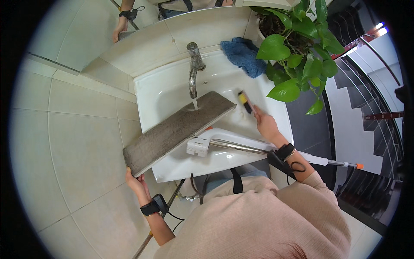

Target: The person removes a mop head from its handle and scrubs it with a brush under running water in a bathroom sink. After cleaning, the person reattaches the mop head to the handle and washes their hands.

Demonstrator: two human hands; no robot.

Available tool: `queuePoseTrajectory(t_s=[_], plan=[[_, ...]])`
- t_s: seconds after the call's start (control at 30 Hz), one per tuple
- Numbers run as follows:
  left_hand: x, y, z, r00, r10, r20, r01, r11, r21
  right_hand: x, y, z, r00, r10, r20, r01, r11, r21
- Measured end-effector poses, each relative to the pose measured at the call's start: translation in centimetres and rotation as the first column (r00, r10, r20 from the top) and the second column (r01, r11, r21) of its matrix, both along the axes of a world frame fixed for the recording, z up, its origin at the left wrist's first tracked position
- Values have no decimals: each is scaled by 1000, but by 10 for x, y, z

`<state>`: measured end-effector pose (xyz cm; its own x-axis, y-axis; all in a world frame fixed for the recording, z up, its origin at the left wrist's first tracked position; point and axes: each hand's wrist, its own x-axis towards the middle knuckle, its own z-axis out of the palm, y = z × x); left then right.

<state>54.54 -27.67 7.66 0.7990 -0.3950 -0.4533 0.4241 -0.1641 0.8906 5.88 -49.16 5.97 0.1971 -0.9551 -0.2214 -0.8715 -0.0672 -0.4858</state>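
A flat mop head with a wet grey pad (178,126) lies tilted across the white washbasin (147,94). My left hand (137,183) grips its near left corner, which sticks out past the basin's edge. Water runs from the chrome faucet (193,71) onto the pad's far part. In my right hand (266,123) is a small brush (246,102) with yellow and dark bristles, held above the basin to the right of the pad and apart from it. The mop's white and metal handle (239,137) passes under my right forearm and out over the basin's right side.
A blue cloth (244,56) lies on the basin's back right corner. Beside it, a potted plant (291,55) hangs leaves over the right rim. Tiled wall (84,139) borders the left, and a mirror (97,29) stands behind. A staircase (355,94) with railings is at right.
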Motion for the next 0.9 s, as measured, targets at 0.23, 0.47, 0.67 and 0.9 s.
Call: queuePoseTrajectory(t_s=[0.23, 0.47, 0.67, 0.9], plan=[[0, 1, 4, 1000, -24, -17, 24, 1000, 8, 42, -42, -21, 261, -869, 420, -56, 421, 906], [-4, -7, 5, 996, 79, -28, -78, 997, 21, 50, -45, -47, 271, -861, 430, 206, 488, 848], [-4, -5, 2, 998, 65, -18, -65, 998, 8, 17, -32, -63, 900, -403, 164, 286, 833, 473], [-3, 0, 3, 998, 23, -54, -23, 1000, 4, 22, -33, -6, 992, -50, -114, 59, 995, 74]])
